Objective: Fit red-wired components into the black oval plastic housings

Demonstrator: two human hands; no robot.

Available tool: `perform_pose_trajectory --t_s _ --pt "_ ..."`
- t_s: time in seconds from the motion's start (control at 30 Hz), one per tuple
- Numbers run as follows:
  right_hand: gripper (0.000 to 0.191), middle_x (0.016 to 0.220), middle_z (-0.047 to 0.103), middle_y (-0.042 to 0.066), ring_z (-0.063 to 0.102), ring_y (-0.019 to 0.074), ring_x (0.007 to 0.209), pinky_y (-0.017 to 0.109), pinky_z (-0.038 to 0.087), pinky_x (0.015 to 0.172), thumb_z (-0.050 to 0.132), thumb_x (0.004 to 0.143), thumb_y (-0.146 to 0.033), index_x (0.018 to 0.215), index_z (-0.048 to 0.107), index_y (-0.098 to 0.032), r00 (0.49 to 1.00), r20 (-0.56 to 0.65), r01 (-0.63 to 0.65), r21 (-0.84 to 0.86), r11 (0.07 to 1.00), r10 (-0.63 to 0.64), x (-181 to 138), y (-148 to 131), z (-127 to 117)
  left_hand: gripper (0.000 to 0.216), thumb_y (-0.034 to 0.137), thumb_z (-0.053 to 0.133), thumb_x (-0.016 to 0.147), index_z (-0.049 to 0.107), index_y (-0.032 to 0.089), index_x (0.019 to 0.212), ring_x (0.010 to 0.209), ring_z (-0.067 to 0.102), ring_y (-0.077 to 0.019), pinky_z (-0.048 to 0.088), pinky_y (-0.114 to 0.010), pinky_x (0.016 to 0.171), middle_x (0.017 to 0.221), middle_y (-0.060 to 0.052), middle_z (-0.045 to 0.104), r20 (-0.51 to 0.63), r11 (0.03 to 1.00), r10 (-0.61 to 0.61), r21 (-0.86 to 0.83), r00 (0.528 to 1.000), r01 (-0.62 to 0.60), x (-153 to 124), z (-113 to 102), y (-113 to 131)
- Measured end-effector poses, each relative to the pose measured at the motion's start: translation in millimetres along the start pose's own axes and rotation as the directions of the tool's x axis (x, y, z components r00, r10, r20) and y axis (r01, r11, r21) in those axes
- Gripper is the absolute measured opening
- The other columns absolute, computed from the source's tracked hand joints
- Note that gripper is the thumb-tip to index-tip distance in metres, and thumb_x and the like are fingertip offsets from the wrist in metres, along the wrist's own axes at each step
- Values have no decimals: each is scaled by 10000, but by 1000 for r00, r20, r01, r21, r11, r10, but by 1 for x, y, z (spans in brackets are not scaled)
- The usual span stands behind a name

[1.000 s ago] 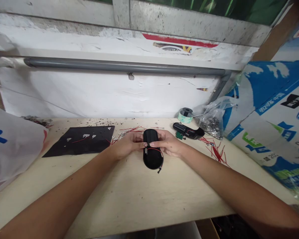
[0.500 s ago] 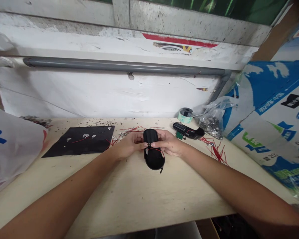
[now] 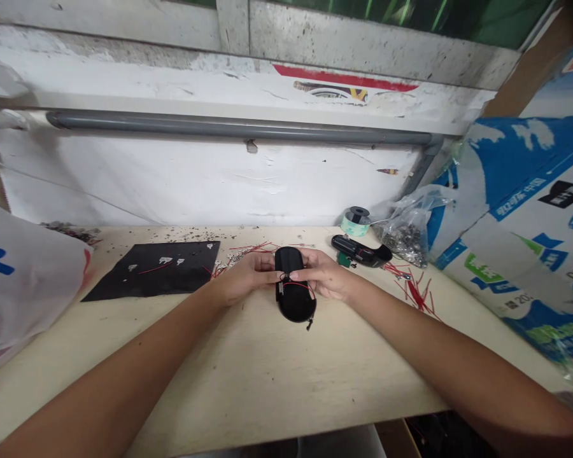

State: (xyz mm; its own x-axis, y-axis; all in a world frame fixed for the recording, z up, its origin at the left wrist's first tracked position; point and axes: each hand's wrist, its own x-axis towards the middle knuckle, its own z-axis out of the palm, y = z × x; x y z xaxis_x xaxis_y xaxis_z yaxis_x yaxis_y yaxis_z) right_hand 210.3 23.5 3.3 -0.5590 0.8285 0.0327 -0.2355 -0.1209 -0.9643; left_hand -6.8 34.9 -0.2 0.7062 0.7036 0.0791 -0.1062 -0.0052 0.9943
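Note:
A black oblong plastic casing [image 3: 293, 299] lies lengthwise on the pale wooden table [image 3: 248, 381], with a thin red wire [image 3: 300, 285] draped across its top. My left hand [image 3: 242, 277] grips the casing's left side, fingers curled round it. My right hand [image 3: 323, 273] holds the right side, and its thumb and forefinger pinch the red wire at the casing's middle. A small dark wire end hangs off the casing's near right edge.
A black mat [image 3: 153, 268] with small metal clips lies at left, loose red wires [image 3: 413, 289] at right. A second black casing [image 3: 360, 251], a tape roll [image 3: 354, 221] and a bag of metal parts [image 3: 403, 235] stand behind. A white plastic bag [image 3: 19, 280] is far left, a printed carton [image 3: 525, 222] far right.
The casing has tilted slightly, its near end drawing a little towards my hands. Both hands stay on it with small finger movements at the wire.

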Motion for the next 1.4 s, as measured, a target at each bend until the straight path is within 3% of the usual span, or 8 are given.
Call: perform_pose_trajectory --t_s 0.53,0.67,0.8,0.87,0.93,1.07,1.17,1.4 --pt "530 1027 724 49 710 174 854 261 604 699 891 663 -214 1152 689 -197 999 -25 -26 -45 999 25 1 6 -2 272 287 810 783 754 146 1008 888 692 -211 511 -329 821 949 -88 747 -5 998 -12 54 1000 12 0 2 2" --pt "486 986 721 36 692 150 785 236 592 634 894 643 -200 1088 700 -191 997 -80 13 0 1000 -13 3 6 -3 319 299 819 768 739 145 1036 851 695 -189 528 -336 818 949 -87 746 -114 996 -49 -77 992 40 0 5 3" --pt "406 940 722 53 675 150 742 239 587 593 868 670 -235 1040 715 -168 981 -190 53 73 996 -39 5 5 -2 426 293 799 773 657 148 1147 814 688 -169 554 -351 793 1047 -96 710 -422 997 16 -67 907 -49 2 9 5" --pt "346 900 714 63 667 167 736 249 580 553 843 684 -264 991 726 -156 965 -258 77 91 993 -51 6 4 -2 399 275 764 791 628 156 1146 816 687 -173 565 -371 800 1064 -91 692 -528 994 102 83 843 -68 3 11 5" --pt "342 891 712 62 665 189 745 280 583 540 835 676 -286 976 727 -163 938 -338 106 64 992 -79 6 3 -3 320 256 717 816 630 162 1109 843 678 -181 565 -373 807 1042 -84 687 -559 953 238 294 794 -77 3 12 4" --pt "564 992 731 61 683 239 852 382 611 671 845 684 -350 1203 681 -204 831 -473 228 -194 954 -294 7 2 -5 232 197 663 838 657 169 1069 911 660 -195 555 -355 832 1079 -99 695 -404 732 527 663 748 -157 1 16 1" --pt "656 1107 731 87 681 282 1014 437 601 833 830 728 -402 1319 629 -201 760 -454 300 -391 870 -466 5 1 -2 226 178 641 863 670 180 1086 924 662 -207 549 -362 844 1080 -101 704 -267 569 623 799 735 -192 0 22 1" --pt "662 1274 682 112 642 318 1176 455 591 939 789 793 -430 1380 589 -196 755 -357 345 -496 797 -550 -1 2 12 164 156 591 917 714 188 1020 960 667 -248 527 -410 867 1025 -103 726 -120 366 638 916 760 -162 -1 22 3"
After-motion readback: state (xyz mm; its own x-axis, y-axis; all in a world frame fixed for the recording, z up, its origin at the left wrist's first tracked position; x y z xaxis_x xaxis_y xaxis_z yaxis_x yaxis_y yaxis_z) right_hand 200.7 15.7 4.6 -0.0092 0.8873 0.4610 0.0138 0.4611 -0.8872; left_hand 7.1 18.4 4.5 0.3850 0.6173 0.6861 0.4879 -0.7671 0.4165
